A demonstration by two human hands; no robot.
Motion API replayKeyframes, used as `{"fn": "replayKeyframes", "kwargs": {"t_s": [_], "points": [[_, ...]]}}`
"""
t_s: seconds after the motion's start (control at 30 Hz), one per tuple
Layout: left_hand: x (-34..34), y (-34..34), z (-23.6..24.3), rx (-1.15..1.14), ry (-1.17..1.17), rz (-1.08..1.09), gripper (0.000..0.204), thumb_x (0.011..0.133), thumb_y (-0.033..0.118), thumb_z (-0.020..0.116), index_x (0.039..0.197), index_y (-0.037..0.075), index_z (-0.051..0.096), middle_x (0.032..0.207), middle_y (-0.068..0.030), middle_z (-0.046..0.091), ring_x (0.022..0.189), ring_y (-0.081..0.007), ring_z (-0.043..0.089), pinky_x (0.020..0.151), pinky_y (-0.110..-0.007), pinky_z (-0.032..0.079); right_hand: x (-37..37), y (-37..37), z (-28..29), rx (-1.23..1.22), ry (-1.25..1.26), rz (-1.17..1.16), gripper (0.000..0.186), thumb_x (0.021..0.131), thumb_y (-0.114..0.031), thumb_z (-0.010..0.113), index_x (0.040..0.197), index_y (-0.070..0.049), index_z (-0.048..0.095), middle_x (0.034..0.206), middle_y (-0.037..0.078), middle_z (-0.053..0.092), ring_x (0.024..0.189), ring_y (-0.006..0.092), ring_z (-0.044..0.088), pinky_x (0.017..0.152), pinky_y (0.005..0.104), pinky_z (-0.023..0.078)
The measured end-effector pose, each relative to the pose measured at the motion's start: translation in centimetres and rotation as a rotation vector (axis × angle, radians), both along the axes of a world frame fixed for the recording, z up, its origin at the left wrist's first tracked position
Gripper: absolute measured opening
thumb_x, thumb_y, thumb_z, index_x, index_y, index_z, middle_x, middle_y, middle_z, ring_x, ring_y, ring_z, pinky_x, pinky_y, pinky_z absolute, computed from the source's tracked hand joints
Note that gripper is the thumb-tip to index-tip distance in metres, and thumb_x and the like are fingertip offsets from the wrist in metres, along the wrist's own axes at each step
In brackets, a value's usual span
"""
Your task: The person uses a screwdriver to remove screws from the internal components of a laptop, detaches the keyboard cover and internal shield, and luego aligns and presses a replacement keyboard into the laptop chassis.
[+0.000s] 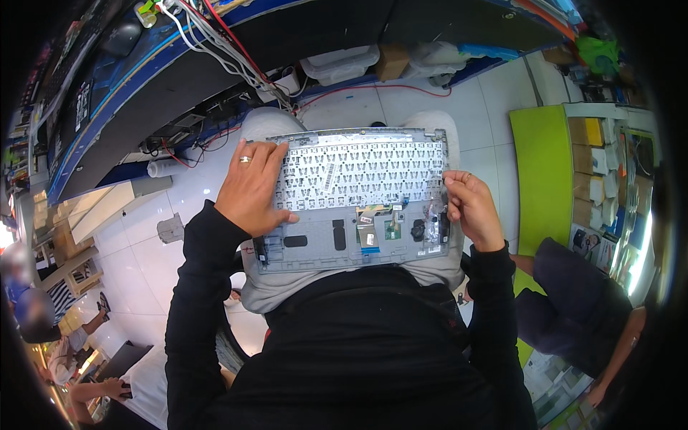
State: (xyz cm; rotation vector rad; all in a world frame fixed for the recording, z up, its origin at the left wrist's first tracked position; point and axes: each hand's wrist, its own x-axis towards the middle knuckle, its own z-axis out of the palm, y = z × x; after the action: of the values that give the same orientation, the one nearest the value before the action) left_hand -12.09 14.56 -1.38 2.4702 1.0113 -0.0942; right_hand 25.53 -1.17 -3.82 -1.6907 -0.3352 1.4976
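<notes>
Across my lap lies a grey laptop top case (312,223), its inner side facing up. Set into its far half is the silvery back of the keyboard (373,172), covered in rows of small cut-outs and a barcode label. Flat ribbon cables (368,228) and a small green circuit board (392,229) sit in the near half. My left hand (252,188), with a ring on one finger, grips the case's left edge, thumb over the inner face. At the right edge my right hand (473,208) has its fingers bent in and holds the rim; the fingertips are partly hidden.
A dark counter (315,39) with hanging cables (236,54) runs along the far side, plastic bins (340,64) beneath it. On the right stand a lime-green panel (537,193) and shelves of boxes (588,161). Other people (566,308) sit close at right and lower left.
</notes>
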Motion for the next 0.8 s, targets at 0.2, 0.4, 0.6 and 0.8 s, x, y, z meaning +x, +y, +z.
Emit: {"fn": "replayKeyframes", "kwargs": {"t_s": [0.2, 0.4, 0.6, 0.8], "points": [[0.1, 0.2, -0.4, -0.043, -0.024, 0.017, 0.113, 0.058, 0.03, 0.099, 0.15, -0.005, 0.043, 0.138, -0.0236, 0.051, 0.139, -0.0443, 0.044, 0.127, -0.056, 0.023, -6.0, 0.2, 2.1, 0.392, -1.087, 0.346, 0.019, 0.094, -0.012, 0.074, 0.106, 0.002, 0.07, 0.08, 0.009, 0.065, 0.065, 0.0228, 0.063, 0.06, 0.0371, 0.049], [-0.2, 0.4, -0.2, -0.049, -0.057, 0.012, 0.11, 0.058, 0.032, 0.099, 0.147, -0.006, 0.047, 0.136, -0.023, 0.052, 0.136, -0.043, 0.047, 0.128, -0.055, 0.023, -15.6, 4.2, 1.2, 0.85, -1.115, 0.868, 0.014, 0.084, -0.009, 0.076, 0.097, -0.004, 0.073, 0.092, 0.009, 0.065, 0.091, 0.0304, 0.061, 0.085, 0.0427, 0.047], [-0.5, 0.4, -1.0, -0.077, -0.1, 0.03, 0.111, 0.056, 0.03, 0.1, 0.147, -0.004, 0.047, 0.14, -0.0239, 0.049, 0.139, -0.0483, 0.042, 0.126, -0.054, 0.026, -19.1, 5.4, -1.6, 0.866, -1.154, 0.923, 0.01, 0.082, -0.007, 0.072, 0.09, -0.002, 0.073, 0.09, 0.011, 0.064, 0.09, 0.0304, 0.061, 0.088, 0.0428, 0.045], [-0.9, 0.3, -1.4, -0.065, -0.101, 0.012, 0.11, 0.057, 0.032, 0.1, 0.146, -0.005, 0.048, 0.14, -0.0241, 0.049, 0.139, -0.0476, 0.043, 0.128, -0.056, 0.021, -20.1, 5.8, -1.2, 0.723, -1.089, 0.823, 0.009, 0.079, -0.006, 0.076, 0.087, -0.003, 0.072, 0.088, 0.012, 0.064, 0.092, 0.0322, 0.062, 0.091, 0.0453, 0.042]]}}
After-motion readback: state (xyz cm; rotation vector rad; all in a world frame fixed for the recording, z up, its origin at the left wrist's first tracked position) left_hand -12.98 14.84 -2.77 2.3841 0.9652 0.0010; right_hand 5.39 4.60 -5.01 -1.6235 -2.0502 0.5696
